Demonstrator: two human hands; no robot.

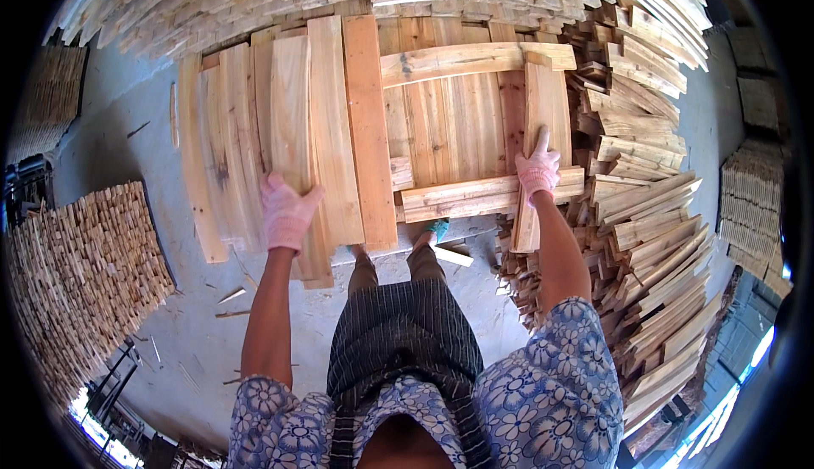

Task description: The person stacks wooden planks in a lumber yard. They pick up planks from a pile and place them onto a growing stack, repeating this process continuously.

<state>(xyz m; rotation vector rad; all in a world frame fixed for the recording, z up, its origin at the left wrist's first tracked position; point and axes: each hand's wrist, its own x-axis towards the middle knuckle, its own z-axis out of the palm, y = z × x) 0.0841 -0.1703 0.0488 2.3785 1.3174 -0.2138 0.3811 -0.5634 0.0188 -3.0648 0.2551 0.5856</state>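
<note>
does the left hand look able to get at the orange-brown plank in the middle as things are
Likely yes: the left hand is close by, with a pale board lying between, and nothing seems to cover the orange-brown plank.

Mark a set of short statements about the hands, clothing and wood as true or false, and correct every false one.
1. The left hand touches a long, flat, pale wooden board. True.
2. The right hand touches a narrow, light-brown wooden board. True.
3. Both hands are bare. False: both wear pale pink fabric gloves.
4. A dark, striped cloth apron hangs over a blue-and-white floral top. True.
5. The long, flat, reddish-brown wooden board lies left of both hands. False: it lies between them.
</note>
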